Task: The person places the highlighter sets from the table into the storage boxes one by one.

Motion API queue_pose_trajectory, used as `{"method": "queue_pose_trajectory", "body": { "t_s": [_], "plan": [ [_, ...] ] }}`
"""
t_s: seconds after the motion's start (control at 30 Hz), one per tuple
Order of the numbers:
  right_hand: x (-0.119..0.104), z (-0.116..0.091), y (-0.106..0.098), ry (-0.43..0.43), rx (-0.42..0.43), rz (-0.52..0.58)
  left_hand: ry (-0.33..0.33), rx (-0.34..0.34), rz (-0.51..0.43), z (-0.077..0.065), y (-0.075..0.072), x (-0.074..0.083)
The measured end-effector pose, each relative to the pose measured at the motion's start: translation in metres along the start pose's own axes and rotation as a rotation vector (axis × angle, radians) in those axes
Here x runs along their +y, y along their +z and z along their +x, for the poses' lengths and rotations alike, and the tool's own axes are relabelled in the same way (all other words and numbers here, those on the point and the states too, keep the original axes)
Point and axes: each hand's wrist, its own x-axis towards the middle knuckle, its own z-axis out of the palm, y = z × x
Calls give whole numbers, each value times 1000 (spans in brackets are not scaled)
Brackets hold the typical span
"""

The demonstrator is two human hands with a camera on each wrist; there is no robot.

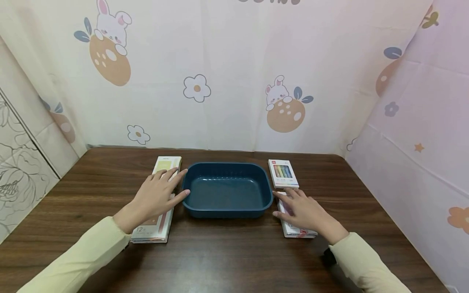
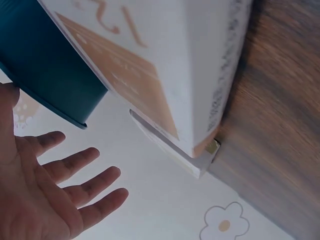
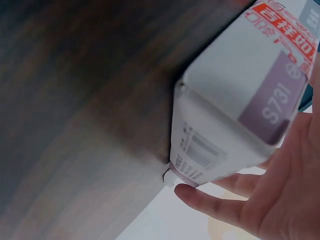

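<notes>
My left hand point(image 1: 155, 195), fingers spread, hovers over two white boxes left of a dark teal basin point(image 1: 227, 213). The nearer box point(image 1: 148, 234) bears a "12" and an orange-brown panel; the farther box point(image 1: 166, 162) has a yellow-green panel and is partly covered by the fingers. In the left wrist view, a gap shows between the fingers and the nearer box point(image 2: 172, 65). Spread over the near right white-and-purple box point(image 1: 293, 232) is my right hand point(image 1: 305, 211). Its fingertips reach the box's far end, and the right wrist view shows the little finger close to a corner of that box point(image 3: 215, 110).
Behind the near right box lies a white box point(image 1: 283, 173) with several coloured sticks in its window. Everything stands on a dark wooden table point(image 1: 220, 256). A printed curtain point(image 1: 234, 114) hangs along its back edge, and another cloth closes off the right side.
</notes>
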Motion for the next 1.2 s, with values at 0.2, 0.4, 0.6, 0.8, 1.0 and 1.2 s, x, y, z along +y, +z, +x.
{"method": "queue_pose_trajectory", "body": {
  "t_s": [0.2, 0.4, 0.6, 0.8, 1.0, 1.2],
  "plan": [
    [0, 1, 0, 0, -26, 8, 12, -10, -12, 3, 4, 3],
    [0, 2, 0, -2, -35, 16, 17, -33, -26, 7, 6, 4],
    [0, 3, 1, -34, -2, 9, 37, -59, -42, 10, 7, 4],
    [1, 5, 0, -39, 14, -5, 58, -53, -45, 12, 10, 2],
    [0, 7, 1, -19, 21, -9, 69, -47, -56, 13, 11, 2],
    [-2, 9, 1, 6, 16, -2, 76, -67, -58, 14, 9, 2]
  ]
}}
